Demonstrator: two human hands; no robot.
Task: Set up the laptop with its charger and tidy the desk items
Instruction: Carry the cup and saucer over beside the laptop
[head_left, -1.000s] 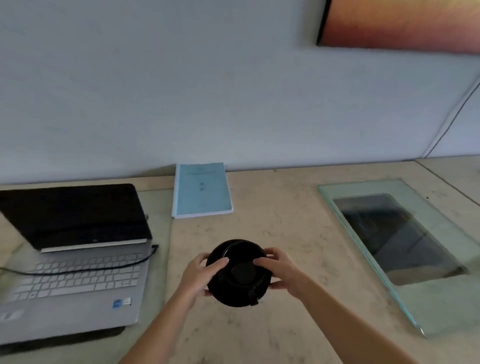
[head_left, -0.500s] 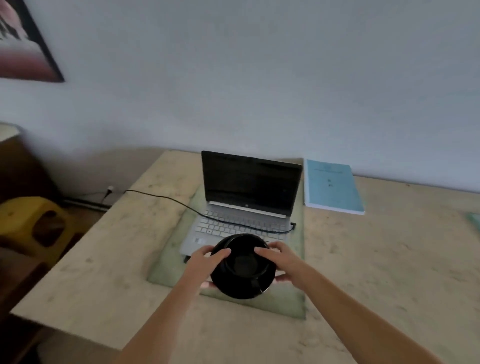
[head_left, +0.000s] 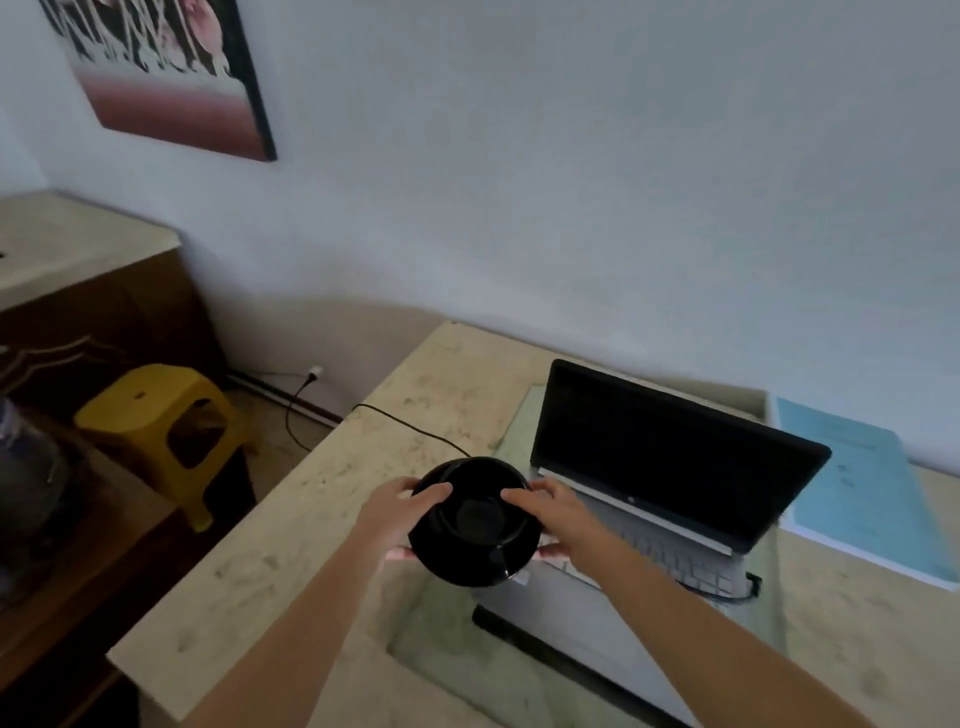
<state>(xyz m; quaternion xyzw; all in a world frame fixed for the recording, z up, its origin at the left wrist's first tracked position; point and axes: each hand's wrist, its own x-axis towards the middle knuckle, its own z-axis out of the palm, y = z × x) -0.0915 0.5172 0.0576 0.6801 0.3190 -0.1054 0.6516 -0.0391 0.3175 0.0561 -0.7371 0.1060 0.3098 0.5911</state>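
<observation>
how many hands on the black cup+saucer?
2: left hand grips the left rim of the black cup and saucer, right hand the right rim.

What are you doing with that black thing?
A person holds a black cup on a saucer with both hands, the left hand and the right hand on either side, above the desk. Beside it the laptop stands open with a dark screen, its cable trailing off the desk. A blue booklet lies to the right.
</observation>
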